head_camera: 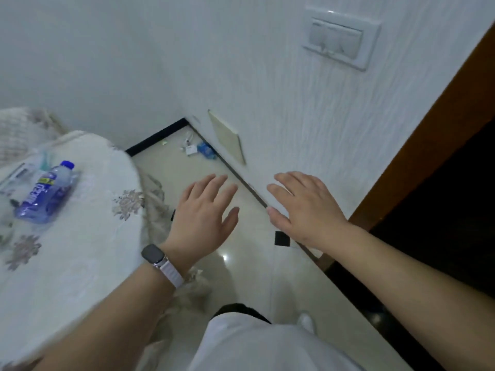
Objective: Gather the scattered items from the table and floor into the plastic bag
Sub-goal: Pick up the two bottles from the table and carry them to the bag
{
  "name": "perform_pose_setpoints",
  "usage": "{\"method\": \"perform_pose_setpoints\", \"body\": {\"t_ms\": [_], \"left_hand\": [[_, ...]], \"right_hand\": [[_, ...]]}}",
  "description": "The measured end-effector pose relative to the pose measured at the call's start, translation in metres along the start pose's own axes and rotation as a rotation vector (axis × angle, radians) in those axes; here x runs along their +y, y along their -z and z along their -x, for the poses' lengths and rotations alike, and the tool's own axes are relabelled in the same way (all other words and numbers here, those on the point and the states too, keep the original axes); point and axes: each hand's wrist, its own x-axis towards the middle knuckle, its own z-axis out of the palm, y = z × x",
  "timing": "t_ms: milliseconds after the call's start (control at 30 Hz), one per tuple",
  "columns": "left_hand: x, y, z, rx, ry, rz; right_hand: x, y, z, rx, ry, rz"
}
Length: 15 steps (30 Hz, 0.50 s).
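Note:
My left hand (204, 219), with a watch on its wrist, and my right hand (302, 207) are both held out flat over the floor, fingers apart, holding nothing. A clear plastic bottle (44, 192) with a blue cap and blue label lies on its side on the cloth-covered table (88, 236) at the left. Beside it lie blurred flat items (18, 174). Far off in the floor corner sit small scraps: a blue wrapper (206, 151), a white piece (190, 150) and other bits. No plastic bag is in view.
A white wall runs along the right with a switch plate (341, 40) and a beige panel (227, 136) low down. A dark brown door frame (428, 145) and dark opening are at the far right. The glossy tiled floor (241, 263) lies between table and wall.

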Motion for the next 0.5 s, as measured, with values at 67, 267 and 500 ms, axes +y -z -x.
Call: {"method": "perform_pose_setpoints", "body": {"t_ms": [67,267,500], "left_hand": [[-0.017,-0.005,-0.004,-0.006,0.107,0.001],[-0.092,-0.03,-0.015,-0.049,0.328,-0.009],[-0.193,-0.087,-0.061,-0.043,0.434,0.034]], "right_hand": [[0.003,-0.01,-0.027,0.006,0.065,-0.03],[-0.003,-0.062,-0.125,-0.105,0.212,-0.057],[-0.022,-0.116,-0.254,-0.141,0.336,-0.051]]}}
